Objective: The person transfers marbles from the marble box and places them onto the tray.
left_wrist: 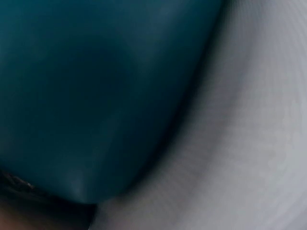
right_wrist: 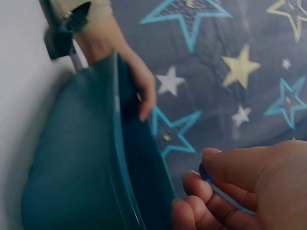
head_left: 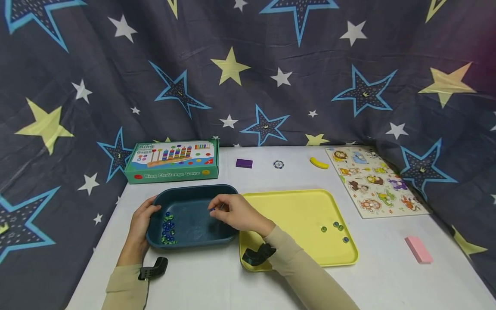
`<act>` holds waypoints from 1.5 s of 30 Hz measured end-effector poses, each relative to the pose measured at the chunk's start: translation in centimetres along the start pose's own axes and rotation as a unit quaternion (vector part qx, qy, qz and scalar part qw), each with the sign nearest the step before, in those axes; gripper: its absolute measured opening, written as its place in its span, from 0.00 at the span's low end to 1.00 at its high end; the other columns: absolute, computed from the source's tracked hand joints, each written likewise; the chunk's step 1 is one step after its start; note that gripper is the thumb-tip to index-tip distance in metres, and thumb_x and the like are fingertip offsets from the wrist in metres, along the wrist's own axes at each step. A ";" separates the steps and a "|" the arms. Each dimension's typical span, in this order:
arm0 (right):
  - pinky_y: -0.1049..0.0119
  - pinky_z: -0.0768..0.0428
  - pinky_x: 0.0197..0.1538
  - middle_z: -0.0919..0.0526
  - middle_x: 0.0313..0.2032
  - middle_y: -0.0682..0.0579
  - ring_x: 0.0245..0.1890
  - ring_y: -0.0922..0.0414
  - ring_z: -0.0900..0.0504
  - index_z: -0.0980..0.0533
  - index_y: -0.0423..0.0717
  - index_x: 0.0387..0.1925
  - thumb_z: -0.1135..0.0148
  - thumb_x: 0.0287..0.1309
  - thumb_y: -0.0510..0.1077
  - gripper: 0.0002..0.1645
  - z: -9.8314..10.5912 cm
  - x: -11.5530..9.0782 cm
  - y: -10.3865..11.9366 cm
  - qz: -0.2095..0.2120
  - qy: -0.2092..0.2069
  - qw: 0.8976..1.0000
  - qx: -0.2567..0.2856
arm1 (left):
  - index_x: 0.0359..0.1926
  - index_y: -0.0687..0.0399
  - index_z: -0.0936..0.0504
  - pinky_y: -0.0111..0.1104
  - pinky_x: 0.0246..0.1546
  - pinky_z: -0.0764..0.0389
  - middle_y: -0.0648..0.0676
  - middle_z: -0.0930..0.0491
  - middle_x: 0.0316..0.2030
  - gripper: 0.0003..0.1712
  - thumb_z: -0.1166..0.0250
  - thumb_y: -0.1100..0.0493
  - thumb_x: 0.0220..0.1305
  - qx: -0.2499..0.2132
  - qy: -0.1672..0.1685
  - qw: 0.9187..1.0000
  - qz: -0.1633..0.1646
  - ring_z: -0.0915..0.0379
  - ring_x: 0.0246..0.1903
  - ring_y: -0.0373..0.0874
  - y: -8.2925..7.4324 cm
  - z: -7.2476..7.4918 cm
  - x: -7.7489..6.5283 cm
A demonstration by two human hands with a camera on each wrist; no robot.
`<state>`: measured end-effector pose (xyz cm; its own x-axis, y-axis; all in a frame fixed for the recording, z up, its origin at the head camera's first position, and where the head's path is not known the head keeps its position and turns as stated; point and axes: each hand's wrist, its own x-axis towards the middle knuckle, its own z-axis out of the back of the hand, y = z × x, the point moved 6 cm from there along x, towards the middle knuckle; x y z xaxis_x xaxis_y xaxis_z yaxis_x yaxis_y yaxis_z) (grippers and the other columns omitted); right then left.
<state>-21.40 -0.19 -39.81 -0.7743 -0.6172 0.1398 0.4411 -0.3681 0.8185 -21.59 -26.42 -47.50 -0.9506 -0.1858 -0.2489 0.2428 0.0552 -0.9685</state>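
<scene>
A dark teal basin (head_left: 193,246) stands at the left of the table, with several blue and green marbles (head_left: 168,228) gathered at its left end. My left hand (head_left: 138,224) grips the basin's left side, its thumb at the rim. Over the basin's right half, my right hand (head_left: 236,213) pinches a blue marble (right_wrist: 205,173) between thumb and fingertips. A yellow tray (head_left: 286,206) lies to the basin's right, partly beneath my right forearm. Several more marbles (head_left: 340,227) rest on its right side. The left wrist view is mostly filled by the basin's blurred outer wall.
Behind the basin lies a green ring game box (head_left: 172,162). Along the back are a purple block (head_left: 244,163), a poker chip (head_left: 278,164) and a toy banana (head_left: 319,163). An animal puzzle board (head_left: 376,183) and a pink block (head_left: 419,249) lie at the right.
</scene>
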 end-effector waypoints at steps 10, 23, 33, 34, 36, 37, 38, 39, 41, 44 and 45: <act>0.66 0.25 0.25 0.23 0.30 0.53 0.22 0.58 0.25 0.23 0.52 0.37 0.42 0.56 0.40 0.07 4.0 -1.4 -2.9 -0.068 -0.072 0.994 0.042 | 0.62 0.53 0.34 0.24 0.44 0.33 0.49 0.34 0.55 0.23 0.50 0.60 0.65 -0.003 -0.002 1.000 0.007 0.41 0.53 0.42 0.0 0.2 0.0; 0.63 0.25 0.30 0.22 0.29 0.52 0.26 0.53 0.22 0.22 0.42 0.37 0.38 0.53 0.40 0.09 7.9 -3.0 -9.1 -0.146 -0.101 0.984 -0.006 | 0.62 0.54 0.35 0.26 0.45 0.33 0.52 0.35 0.57 0.24 0.51 0.61 0.65 0.007 0.009 1.000 0.003 0.41 0.53 0.43 -1.0 -0.4 -0.8; 0.66 0.26 0.25 0.22 0.26 0.53 0.22 0.58 0.27 0.22 0.46 0.33 0.38 0.52 0.40 0.05 7.2 -3.3 -11.7 -0.199 -0.079 0.977 -0.017 | 0.61 0.53 0.34 0.26 0.44 0.33 0.51 0.34 0.55 0.23 0.50 0.59 0.64 0.010 0.008 1.000 -0.007 0.40 0.52 0.42 0.0 0.1 0.1; 0.67 0.27 0.25 0.22 0.26 0.54 0.22 0.59 0.27 0.21 0.46 0.32 0.37 0.52 0.41 0.05 7.1 -3.3 -11.8 -0.198 -0.078 0.977 -0.025 | 0.61 0.53 0.34 0.26 0.44 0.33 0.51 0.34 0.55 0.23 0.50 0.59 0.64 0.010 0.008 1.000 -0.008 0.40 0.52 0.42 0.0 0.1 0.1; 0.67 0.28 0.26 0.22 0.25 0.56 0.23 0.59 0.28 0.21 0.49 0.31 0.36 0.51 0.43 0.04 7.0 -3.2 -11.8 -0.196 -0.079 0.976 -0.045 | 0.60 0.53 0.33 0.26 0.44 0.33 0.51 0.34 0.55 0.22 0.50 0.59 0.64 0.008 0.007 1.000 -0.010 0.40 0.52 0.42 -0.1 0.1 0.2; 0.67 0.30 0.26 0.22 0.25 0.57 0.23 0.60 0.28 0.20 0.51 0.30 0.36 0.50 0.44 0.03 7.0 -3.1 -11.9 -0.194 -0.079 0.976 -0.058 | 0.60 0.53 0.33 0.26 0.45 0.33 0.51 0.34 0.56 0.22 0.50 0.59 0.65 0.007 0.009 1.000 -0.011 0.40 0.53 0.43 -0.1 0.1 0.2; 0.67 0.30 0.27 0.21 0.24 0.58 0.22 0.60 0.28 0.20 0.52 0.28 0.35 0.50 0.45 0.03 6.9 -3.1 -11.9 -0.191 -0.079 0.976 -0.066 | 0.60 0.53 0.33 0.26 0.45 0.33 0.52 0.34 0.56 0.22 0.50 0.59 0.65 0.007 0.011 1.000 -0.013 0.41 0.53 0.43 -0.1 0.1 0.2; 0.67 0.31 0.27 0.22 0.23 0.59 0.22 0.60 0.28 0.20 0.53 0.27 0.35 0.49 0.46 0.03 6.8 -3.0 -11.9 -0.188 -0.078 0.976 -0.075 | 0.60 0.53 0.34 0.26 0.45 0.33 0.52 0.34 0.56 0.22 0.50 0.59 0.65 0.008 0.011 1.000 -0.013 0.41 0.53 0.43 -0.1 0.1 0.3; 0.67 0.31 0.29 0.22 0.22 0.60 0.22 0.60 0.28 0.20 0.55 0.26 0.34 0.49 0.47 0.03 6.6 -3.0 -11.9 -0.184 -0.073 0.976 -0.089 | 0.61 0.53 0.34 0.26 0.46 0.34 0.52 0.35 0.57 0.23 0.50 0.59 0.65 0.010 0.011 1.000 -0.013 0.41 0.53 0.43 -0.1 0.1 0.3; 0.67 0.31 0.31 0.22 0.22 0.62 0.23 0.61 0.28 0.20 0.55 0.25 0.34 0.48 0.48 0.03 6.3 -3.0 -11.8 -0.178 -0.065 0.976 -0.108 | 0.62 0.53 0.35 0.28 0.47 0.35 0.52 0.36 0.57 0.23 0.50 0.58 0.65 0.016 0.011 1.000 -0.006 0.41 0.53 0.43 0.1 0.2 0.2; 0.66 0.31 0.32 0.22 0.22 0.62 0.23 0.61 0.28 0.20 0.55 0.26 0.34 0.49 0.48 0.03 6.2 -3.0 -11.8 -0.175 -0.064 0.976 -0.114 | 0.62 0.53 0.35 0.28 0.47 0.35 0.52 0.36 0.57 0.24 0.50 0.58 0.65 0.018 0.011 1.000 -0.003 0.41 0.53 0.43 0.1 0.2 0.2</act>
<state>-27.14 10.32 -46.42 -0.9393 -0.3399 -0.0467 0.2173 -0.6947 0.6856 -21.72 -26.66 -47.66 -0.9559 -0.1647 -0.2430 0.2431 0.0194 -0.9698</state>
